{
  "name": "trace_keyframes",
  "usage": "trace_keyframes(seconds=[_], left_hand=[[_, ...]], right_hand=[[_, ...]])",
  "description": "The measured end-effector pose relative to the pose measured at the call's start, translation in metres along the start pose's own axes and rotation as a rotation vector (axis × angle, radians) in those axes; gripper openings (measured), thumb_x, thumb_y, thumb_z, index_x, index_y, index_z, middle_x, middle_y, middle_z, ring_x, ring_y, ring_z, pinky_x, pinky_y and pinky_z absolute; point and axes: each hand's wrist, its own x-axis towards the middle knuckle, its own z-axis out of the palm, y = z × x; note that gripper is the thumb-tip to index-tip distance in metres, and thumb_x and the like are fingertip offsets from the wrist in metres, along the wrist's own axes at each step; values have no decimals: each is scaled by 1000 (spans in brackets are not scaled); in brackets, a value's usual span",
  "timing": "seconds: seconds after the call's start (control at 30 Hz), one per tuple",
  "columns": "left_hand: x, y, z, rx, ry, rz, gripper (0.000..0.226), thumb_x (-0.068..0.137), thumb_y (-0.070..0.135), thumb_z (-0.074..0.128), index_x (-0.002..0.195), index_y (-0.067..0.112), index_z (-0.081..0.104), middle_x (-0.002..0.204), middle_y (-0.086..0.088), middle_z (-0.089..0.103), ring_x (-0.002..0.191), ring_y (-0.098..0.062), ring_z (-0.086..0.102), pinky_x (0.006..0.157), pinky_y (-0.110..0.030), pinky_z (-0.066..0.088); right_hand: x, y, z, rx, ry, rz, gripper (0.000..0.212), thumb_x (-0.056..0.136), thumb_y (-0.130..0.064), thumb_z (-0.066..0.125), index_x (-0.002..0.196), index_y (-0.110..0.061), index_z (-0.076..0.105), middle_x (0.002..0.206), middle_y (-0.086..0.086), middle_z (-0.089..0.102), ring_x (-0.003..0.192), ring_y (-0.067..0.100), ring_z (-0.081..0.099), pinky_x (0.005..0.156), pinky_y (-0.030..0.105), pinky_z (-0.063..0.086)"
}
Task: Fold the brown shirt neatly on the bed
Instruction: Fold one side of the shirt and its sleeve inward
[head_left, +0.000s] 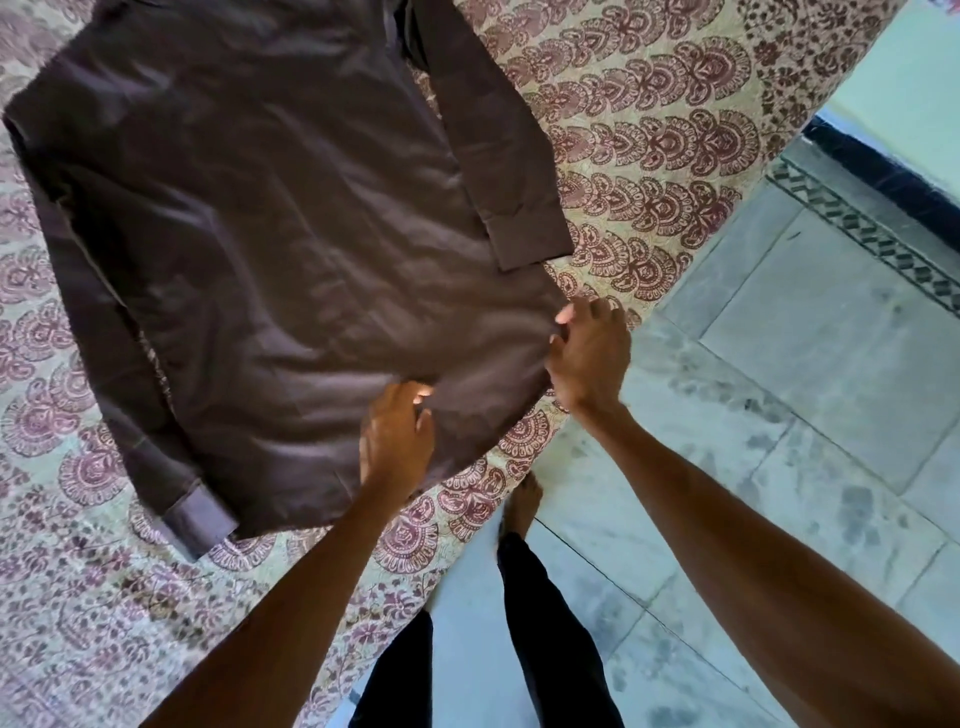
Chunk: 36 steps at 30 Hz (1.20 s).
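The brown shirt (270, 249) lies spread flat on the bed (649, 156), back side up, its hem toward me and both long sleeves lying along its sides. My left hand (397, 441) rests on the hem near its middle, fingers curled into the cloth. My right hand (587, 353) pinches the hem's right corner, where the fabric puckers toward the fingers.
The bed is covered by a cream sheet with maroon paisley print (78, 597). Its edge runs diagonally past my hands. Beyond it is a grey tiled floor (805, 415) with a dark patterned border (883, 234). My legs in dark trousers (540, 623) and a bare foot (522, 504) stand beside the bed.
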Motion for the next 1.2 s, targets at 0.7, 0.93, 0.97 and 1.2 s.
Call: trace_keyframes(seconds=[0.7,0.93,0.97,1.2], left_hand=[[-68,-177,-106,-211,86,-860,35,92,26,60,115,-1,62,118,-26,63,110,-41,60,89,-44,48],[-84,-197,-109,-156,-33,-760,29,91,31,62,104,6,63,109,-21,67,101,-40,64,81,-43,50],[-83,-197,-111,-157,-41,-763,27,89,31,64,103,7,63,108,-20,67,100,-39,64,80,-42,51],[-73,-191,-134,-306,194,-542,23,86,9,61,107,8,53,105,-16,62,89,-33,63,73,-42,52]], right_hand=[[-176,-207,109,-149,-612,-597,57,84,-34,70,136,-30,46,129,7,47,118,27,49,88,43,53],[-185,-213,109,-172,-625,-560,61,82,-27,72,136,-30,44,130,5,47,116,25,52,86,39,52],[-182,-214,108,-161,-649,-540,59,83,-27,72,136,-31,46,130,5,48,116,25,53,86,38,51],[-150,-242,105,-99,-689,-437,31,86,-29,64,117,-26,63,113,-1,68,109,20,62,88,30,49]])
